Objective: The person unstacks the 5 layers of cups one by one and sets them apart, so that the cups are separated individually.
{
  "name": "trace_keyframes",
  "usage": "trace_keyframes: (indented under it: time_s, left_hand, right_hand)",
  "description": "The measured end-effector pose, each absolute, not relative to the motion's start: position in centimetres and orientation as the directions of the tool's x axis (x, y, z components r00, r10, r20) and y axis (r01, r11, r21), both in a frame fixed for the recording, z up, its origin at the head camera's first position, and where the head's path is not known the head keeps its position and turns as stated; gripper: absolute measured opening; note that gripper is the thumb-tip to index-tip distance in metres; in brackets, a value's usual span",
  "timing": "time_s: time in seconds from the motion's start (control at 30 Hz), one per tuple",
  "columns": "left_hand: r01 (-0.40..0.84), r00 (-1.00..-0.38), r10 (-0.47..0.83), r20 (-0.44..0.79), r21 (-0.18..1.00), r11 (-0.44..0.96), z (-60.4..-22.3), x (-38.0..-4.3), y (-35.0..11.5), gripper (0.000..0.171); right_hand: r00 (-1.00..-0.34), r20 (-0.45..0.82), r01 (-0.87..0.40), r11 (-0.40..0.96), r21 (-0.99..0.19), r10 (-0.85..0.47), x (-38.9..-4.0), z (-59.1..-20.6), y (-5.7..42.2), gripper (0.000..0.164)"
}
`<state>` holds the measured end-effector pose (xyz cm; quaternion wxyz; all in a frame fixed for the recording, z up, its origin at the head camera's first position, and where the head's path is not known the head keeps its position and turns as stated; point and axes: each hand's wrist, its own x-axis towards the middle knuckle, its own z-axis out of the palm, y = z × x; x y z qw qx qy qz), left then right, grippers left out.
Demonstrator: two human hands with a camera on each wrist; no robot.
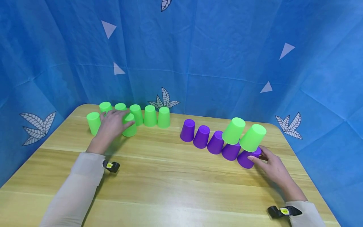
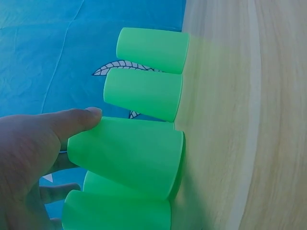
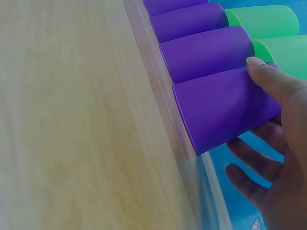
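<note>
My left hand holds an upside-down green cup by its upper part. In the left wrist view the thumb lies along one side of that cup, and the fingers pass partly hidden behind it. At the right, my right hand pinches the end purple cup between thumb and fingers, its other fingers spread. That cup stands last in a slanting row of several upside-down purple cups. Two upside-down green cups sit on top of the row's right end, each bridging neighbouring purple cups.
Behind my left hand, several upside-down green cups line the back of the wooden table. One more green cup stands left of that hand. A blue curtain hangs behind and along both sides.
</note>
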<state>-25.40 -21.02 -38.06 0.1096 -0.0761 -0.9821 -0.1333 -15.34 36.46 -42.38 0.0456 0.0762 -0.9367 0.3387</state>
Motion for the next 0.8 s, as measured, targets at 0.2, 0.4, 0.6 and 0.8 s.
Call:
trace_keyframes:
  time_s: [0.2, 0.4, 0.6, 0.8]
  left_hand:
    - [0.176, -0.967, 0.12, 0.223, 0.25, 0.952, -38.05, -25.43, -21.06, 0.061]
    - [0.178, -0.967, 0.121, 0.226, 0.252, 0.951, -38.06, -25.4, -21.2, 0.059]
    - [0.175, -0.968, 0.119, 0.22, 0.257, 0.951, -37.89, -25.31, -21.13, 0.059]
    - [0.189, -0.961, 0.125, 0.246, 0.255, 0.948, -37.33, -25.08, -20.88, 0.056]
  right_hand:
    - [-0.984, 0.136, -0.173, 0.758, -0.629, -0.112, -15.39, -42.44, 36.5, 0.061]
    - [-0.984, 0.14, -0.178, 0.755, -0.631, -0.115, -15.4, -42.42, 36.46, 0.061]
    - [-0.987, 0.122, -0.161, 0.758, -0.632, -0.108, -15.41, -42.34, 36.49, 0.064]
    - [-0.986, 0.125, -0.166, 0.757, -0.632, -0.111, -15.45, -42.37, 36.5, 0.063]
